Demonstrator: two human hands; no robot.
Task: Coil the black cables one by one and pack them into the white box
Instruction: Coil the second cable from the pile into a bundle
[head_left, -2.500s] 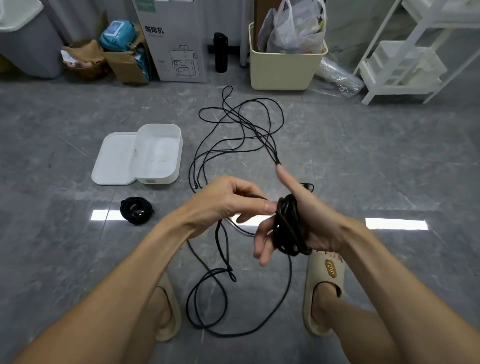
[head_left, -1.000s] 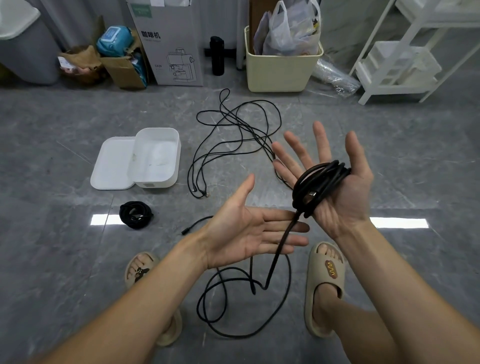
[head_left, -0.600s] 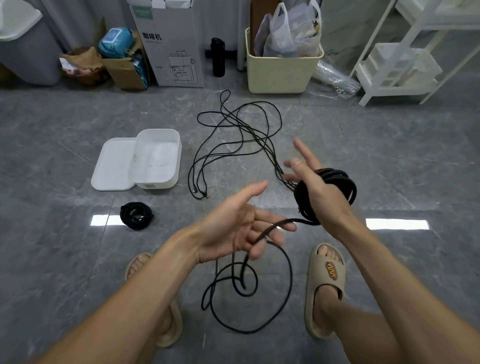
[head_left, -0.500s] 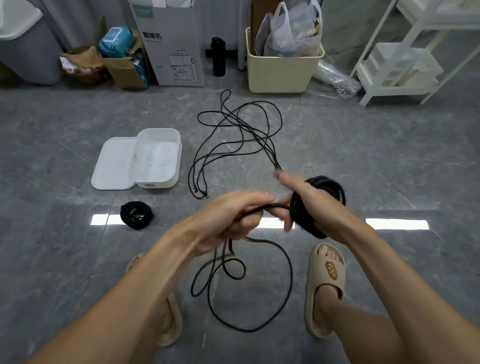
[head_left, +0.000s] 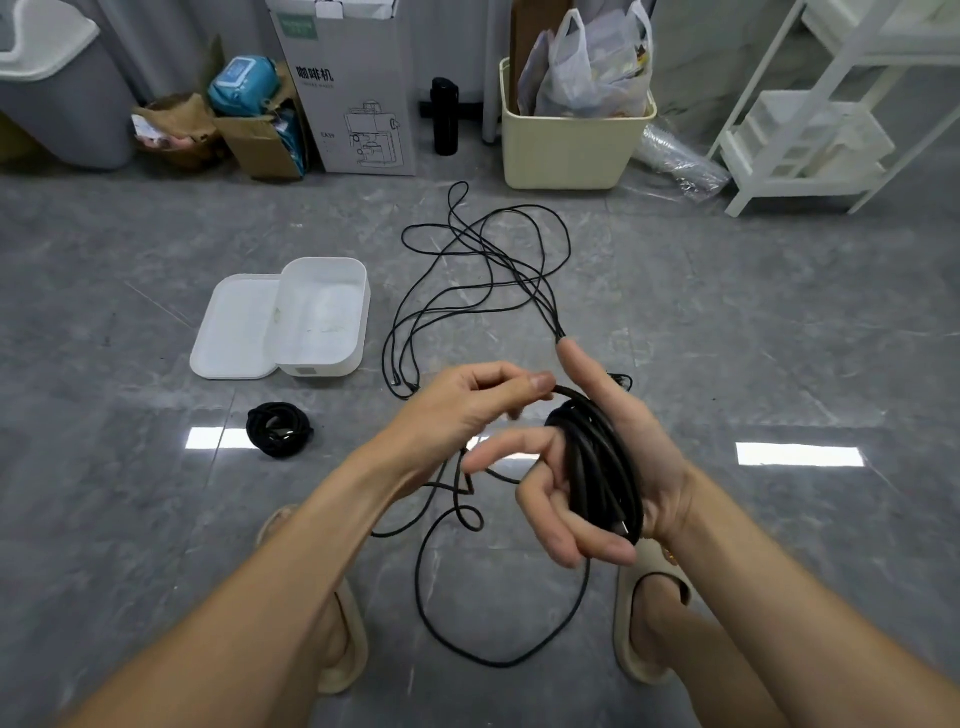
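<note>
The left hand (head_left: 457, 410) hid part of the black cable (head_left: 597, 462); the grey bin (head_left: 57, 98) and white rack (head_left: 831, 104) ran off-frame.

Bright even indoor light, glare patches on floor (head_left: 800, 453), wide-angle bending at edges
</note>
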